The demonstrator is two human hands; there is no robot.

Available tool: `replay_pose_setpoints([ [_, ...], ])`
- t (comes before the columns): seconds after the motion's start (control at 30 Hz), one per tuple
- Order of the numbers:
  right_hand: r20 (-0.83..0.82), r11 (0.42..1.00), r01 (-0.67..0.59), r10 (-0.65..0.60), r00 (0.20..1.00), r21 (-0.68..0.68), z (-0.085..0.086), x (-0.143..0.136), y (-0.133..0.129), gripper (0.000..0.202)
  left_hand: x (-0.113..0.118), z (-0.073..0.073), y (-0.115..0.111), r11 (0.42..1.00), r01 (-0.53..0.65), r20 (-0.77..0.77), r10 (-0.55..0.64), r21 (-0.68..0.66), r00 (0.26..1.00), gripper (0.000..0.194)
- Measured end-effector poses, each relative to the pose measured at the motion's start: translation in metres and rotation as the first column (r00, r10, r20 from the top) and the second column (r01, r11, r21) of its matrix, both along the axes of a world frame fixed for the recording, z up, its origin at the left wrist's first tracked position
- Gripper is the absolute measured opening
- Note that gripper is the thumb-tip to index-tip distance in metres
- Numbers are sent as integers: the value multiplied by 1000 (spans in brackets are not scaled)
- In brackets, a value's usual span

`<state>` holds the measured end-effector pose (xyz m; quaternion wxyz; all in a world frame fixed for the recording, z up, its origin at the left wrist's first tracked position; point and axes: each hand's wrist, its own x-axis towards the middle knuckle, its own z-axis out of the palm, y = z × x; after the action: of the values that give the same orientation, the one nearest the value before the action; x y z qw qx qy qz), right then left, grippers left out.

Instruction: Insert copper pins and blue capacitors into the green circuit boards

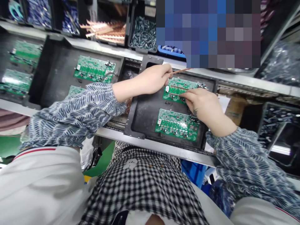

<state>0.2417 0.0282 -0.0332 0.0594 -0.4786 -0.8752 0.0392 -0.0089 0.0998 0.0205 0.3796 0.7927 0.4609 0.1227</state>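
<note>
Left hand: the grip (pixel 156 79) is closed narrow on the upper copper strip (pixel 181 71); the strip is held above the far edge of the near tray (pixel 145 115), its free end pointed right.
Right hand: the lower copper strip (pixel 175 94) is pinched between thumb and fingers (pixel 207 107), over the middle of the far board; grip narrow.
Far board: the green circuit board (pixel 182 83) is seated flat in the near tray, partly covered by the right hand; a third copper strip (pixel 179 87) is seen across it.
Near board: a second green board (pixel 177 125) is laid flat in the same tray, closer to the body, apart from the far board.
Left tray: two more boards (pixel 93 68) are carried in the next tray (pixel 56 68), one partly hidden by the left sleeve (pixel 77 109).
Bins: copper strips are piled in one bin (pixel 105 31), screws in the bin beside it (pixel 143 34).
</note>
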Motion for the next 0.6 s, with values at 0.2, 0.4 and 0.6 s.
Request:
replay_pose_setpoints([
  [0.2, -506, 988, 19, -95, 857, -152, 14, -15, 1, 31, 12, 2, -25, 916, 77, 180, -6, -393, 984, 18],
  [0.4, -890, 930, 18, -356, 284, -366, 57, -29, -29, 18, 1, 20, -12, 894, 302, 166, -259, -332, 951, 30],
  [0.6, -482, 992, 115, -124, 867, -48, 55, -13, -70, 9, -113, 2, 121, 879, -327, -323, 440, 347, 838, 25],
])
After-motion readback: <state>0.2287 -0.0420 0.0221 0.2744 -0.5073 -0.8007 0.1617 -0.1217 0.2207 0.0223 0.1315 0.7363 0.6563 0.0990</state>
